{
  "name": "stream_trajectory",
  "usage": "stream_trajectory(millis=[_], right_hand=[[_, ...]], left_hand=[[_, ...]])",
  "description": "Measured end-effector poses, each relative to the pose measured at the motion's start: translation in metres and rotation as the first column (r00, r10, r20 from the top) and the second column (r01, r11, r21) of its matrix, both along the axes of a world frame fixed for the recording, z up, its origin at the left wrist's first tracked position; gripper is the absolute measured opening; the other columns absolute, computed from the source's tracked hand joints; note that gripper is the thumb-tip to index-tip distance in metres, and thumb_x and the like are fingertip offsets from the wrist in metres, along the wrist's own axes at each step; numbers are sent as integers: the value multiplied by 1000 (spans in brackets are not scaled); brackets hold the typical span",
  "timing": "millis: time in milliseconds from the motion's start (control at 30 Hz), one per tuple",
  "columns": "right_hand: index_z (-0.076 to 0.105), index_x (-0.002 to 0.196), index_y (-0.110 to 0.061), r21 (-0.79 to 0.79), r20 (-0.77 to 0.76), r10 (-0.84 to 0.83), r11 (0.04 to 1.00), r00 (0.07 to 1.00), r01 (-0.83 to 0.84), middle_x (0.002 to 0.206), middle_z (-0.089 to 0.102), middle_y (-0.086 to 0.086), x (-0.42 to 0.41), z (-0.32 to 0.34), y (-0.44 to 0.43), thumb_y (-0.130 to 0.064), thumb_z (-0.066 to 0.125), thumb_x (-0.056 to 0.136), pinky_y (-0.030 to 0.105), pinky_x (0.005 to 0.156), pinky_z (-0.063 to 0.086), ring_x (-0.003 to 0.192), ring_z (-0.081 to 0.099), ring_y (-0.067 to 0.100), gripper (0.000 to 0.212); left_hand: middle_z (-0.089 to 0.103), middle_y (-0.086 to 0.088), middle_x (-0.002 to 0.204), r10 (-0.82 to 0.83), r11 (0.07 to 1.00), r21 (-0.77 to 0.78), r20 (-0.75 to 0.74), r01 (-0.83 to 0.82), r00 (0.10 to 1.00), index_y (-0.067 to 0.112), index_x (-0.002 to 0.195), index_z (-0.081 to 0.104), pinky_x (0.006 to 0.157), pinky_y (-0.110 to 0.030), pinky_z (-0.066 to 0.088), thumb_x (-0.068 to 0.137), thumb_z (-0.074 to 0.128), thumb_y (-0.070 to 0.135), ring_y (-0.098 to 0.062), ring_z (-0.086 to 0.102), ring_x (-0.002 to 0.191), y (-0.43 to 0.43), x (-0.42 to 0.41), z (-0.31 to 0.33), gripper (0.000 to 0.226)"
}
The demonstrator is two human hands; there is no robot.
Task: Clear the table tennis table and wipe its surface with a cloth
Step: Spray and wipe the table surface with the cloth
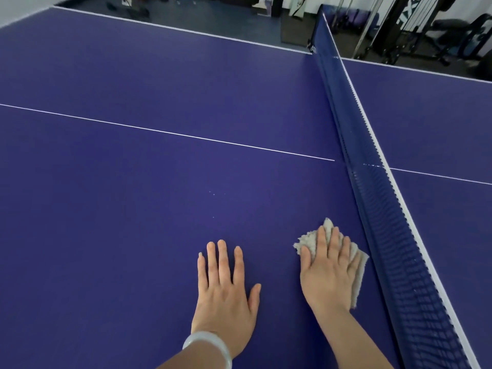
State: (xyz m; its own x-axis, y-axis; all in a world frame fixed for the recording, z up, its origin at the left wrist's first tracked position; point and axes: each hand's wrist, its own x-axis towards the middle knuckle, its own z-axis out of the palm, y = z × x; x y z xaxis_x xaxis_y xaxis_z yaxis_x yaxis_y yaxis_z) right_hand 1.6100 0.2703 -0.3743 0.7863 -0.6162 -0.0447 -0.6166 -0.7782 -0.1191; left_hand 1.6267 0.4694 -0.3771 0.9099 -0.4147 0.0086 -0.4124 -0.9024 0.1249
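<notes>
Blue table tennis desk (106, 209), net (372, 209) running away on the right w/ white tape along its top. Cloth (358, 265), pale beige, fuzzy & crumpled, lies on the desk on the person's side of the centre line, just beside the foot of the net, on its left. Right grip (327, 270) lies flat on the cloth, palm down, fingers straight & close together, pressing it onto the surface. It is not clenched & nothing curls round the cloth, which sticks out past the fingertips & on both sides of the palm. Left grip (226, 288) rests palm down on bare desk just left of the right one, apart from the cloth. It is released, fingers straight & slightly spread, thumb out toward the cloth. White bangle (210, 347) on the left wrist. Thin white centre line (159, 130) crosses the desk ahead of both grips & runs up to the net. A few tiny pale specks (213, 193) sit btw the left grip & that line. Beyond the far edge: dark floor & a black gym machine frame (394, 27) past the net's far end.
</notes>
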Motion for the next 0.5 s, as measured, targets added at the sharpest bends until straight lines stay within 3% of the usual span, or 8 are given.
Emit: stream_trajectory(millis=[200,333,433,500], right_hand=[[0,158,-28,0,6,99,995,995,-99,166,-5,-2,17,0,15,-56,10,98,48,123,-6,152,-9,21,67],[2,157,-29,-14,34,106,994,994,-105,166,-2,-3,16,-2,13,-56,8,98,46,123,-7,152,-7,19,66],[0,157,-29,-15,8,104,994,995,-104,165,-3,-3,17,-1,15,-58,4,94,46,123,-7,152,-7,20,69],[-2,156,-30,-16,3,96,995,995,-96,165,-4,-3,17,0,16,-59,1,92,45,123,-7,152,-8,19,70]], left_hand=[[34,-26,153,-37,997,-69,-26,35,999,7,146,42,114,-54,22,96,29,51,-42,27,145,6,4,2,68],[43,-15,149,-89,976,-194,52,97,995,12,138,53,113,-42,22,98,31,41,-31,38,141,37,27,14,54],[38,-19,152,59,996,-68,105,-52,993,7,143,47,119,-45,25,98,23,43,-33,33,144,84,71,15,63],[32,-22,155,194,981,14,60,-195,979,6,148,41,119,-49,23,96,13,50,-37,27,146,111,97,10,73]])
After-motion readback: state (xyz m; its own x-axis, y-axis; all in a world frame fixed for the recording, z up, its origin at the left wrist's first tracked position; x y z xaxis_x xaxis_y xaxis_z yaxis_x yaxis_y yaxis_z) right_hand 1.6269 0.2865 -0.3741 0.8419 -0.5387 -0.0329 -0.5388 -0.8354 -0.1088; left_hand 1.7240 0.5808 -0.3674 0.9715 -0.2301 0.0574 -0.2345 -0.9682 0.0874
